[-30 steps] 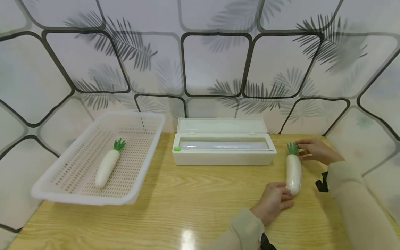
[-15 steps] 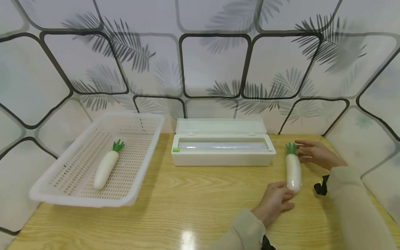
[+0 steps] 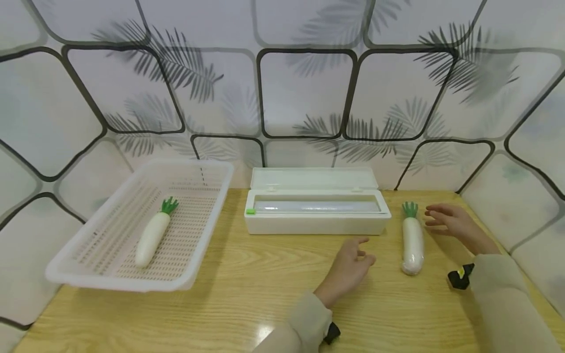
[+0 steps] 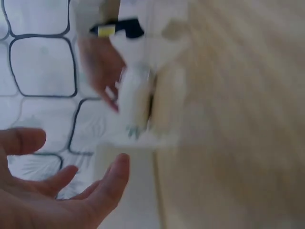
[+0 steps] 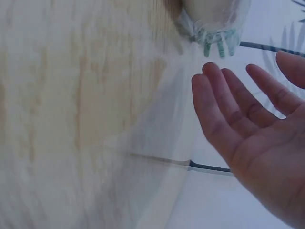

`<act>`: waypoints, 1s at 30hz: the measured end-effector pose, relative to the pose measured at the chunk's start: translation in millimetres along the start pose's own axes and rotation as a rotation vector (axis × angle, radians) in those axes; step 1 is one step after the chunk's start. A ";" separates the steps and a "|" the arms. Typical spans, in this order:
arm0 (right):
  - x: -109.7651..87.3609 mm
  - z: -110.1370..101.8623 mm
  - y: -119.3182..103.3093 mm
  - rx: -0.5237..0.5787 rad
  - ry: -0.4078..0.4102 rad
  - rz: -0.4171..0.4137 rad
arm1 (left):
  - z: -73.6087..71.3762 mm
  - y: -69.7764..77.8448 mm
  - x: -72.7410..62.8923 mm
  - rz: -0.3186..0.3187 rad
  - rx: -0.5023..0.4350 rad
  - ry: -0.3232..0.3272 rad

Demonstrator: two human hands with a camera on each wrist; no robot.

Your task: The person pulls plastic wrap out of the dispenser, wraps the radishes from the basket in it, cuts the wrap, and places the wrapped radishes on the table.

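Radish (image 3: 413, 245) in clear, shiny wrap lies at the right of the head frame, green leaves pointing up the picture. Right hand (image 3: 456, 225), its grip released, has loosely extended fingers just beside those leaves. Left hand (image 3: 346, 269), right of the lower centre, grasps nothing either, fingers loosely bent (the left wrist view shows them spread). White box (image 3: 314, 226), lid raised, sits mid-frame; basket (image 3: 119, 282) at left contains another radish (image 3: 152, 240).

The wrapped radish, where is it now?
In the head view, the wrapped radish lies on the right side of the table, between the white box and the right hand.
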State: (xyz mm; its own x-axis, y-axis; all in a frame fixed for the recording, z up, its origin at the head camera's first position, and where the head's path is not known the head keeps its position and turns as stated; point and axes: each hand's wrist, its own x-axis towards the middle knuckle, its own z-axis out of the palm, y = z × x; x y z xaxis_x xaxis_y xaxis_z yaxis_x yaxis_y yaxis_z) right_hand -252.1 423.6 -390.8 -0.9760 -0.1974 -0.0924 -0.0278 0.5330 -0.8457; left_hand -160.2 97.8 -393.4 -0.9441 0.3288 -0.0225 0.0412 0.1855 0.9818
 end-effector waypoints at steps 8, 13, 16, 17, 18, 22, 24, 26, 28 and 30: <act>-16.9 12.9 -16.2 -0.130 0.131 0.038 | -67.4 2.0 -18.1 0.151 0.373 -0.038; -28.5 25.2 -29.9 -0.310 0.256 -0.001 | -101.4 -0.4 -26.9 0.198 0.486 0.020; -33.8 35.5 -40.8 -0.394 0.316 -0.042 | -121.4 -2.6 -28.3 0.203 0.526 0.087; -35.2 38.9 -44.6 -0.418 0.334 -0.056 | -127.4 -3.1 -27.8 0.205 0.527 0.112; -36.2 42.2 -48.2 -0.432 0.353 -0.077 | -133.3 -3.0 -27.3 0.208 0.530 0.133; -37.0 52.8 -60.3 -0.435 0.452 -0.202 | -152.8 -4.1 -22.7 0.273 0.581 0.227; -34.7 58.6 -64.7 -0.429 0.500 -0.292 | -161.5 -6.2 -20.2 0.333 0.641 0.283; -32.1 64.4 -68.6 -0.432 0.530 -0.379 | -168.9 -9.9 -17.3 0.394 0.697 0.341; -29.5 69.7 -70.6 -0.444 0.553 -0.459 | -175.2 -13.0 -13.4 0.457 0.737 0.379; -26.6 73.8 -71.3 -0.458 0.575 -0.521 | -180.4 -15.3 -8.9 0.507 0.758 0.403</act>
State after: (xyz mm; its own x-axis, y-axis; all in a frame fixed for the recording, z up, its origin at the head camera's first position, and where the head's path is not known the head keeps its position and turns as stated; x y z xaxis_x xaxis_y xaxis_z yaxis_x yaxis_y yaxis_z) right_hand -208.2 330.1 -366.9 -0.7698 -0.1292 0.6251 -0.4600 0.7912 -0.4030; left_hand -211.4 -75.0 -374.2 -0.7917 0.2200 0.5699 0.5356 0.6987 0.4742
